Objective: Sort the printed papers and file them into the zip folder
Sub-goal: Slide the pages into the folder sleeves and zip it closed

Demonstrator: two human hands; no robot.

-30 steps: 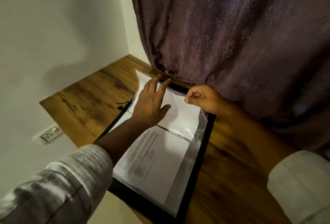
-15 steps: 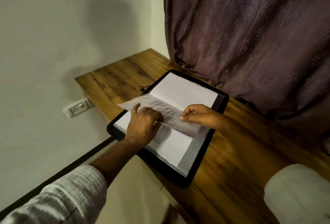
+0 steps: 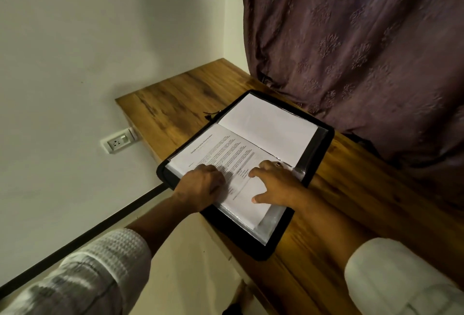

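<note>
**Both hands flat on the printed sheet in the open folder**

The zip folder [image 3: 325,143] lies opened flat along the table's [image 3: 175,103] left edge, its black rim at or just over that edge. A printed paper [image 3: 221,149] sits on the near leaf, and a blank white sheet [image 3: 271,128] on the far leaf, toward the curtain [image 3: 351,51].

The paper looks thin, light and floppy. It should crease easily and slide on the glossy clear sleeve [image 3: 268,221], so it is best taken by a free corner or edge while the other palm steadies it. The folder seems soft-walled and would sag if lifted by one side.

The left hand [image 3: 200,186] rests palm-down on the printed paper's left part, fingers lightly bent and gripping nothing I can see. The right hand [image 3: 273,184] is spread wide, fingers straight and thumb out, pressing the same sheet flat near its right edge.
</note>
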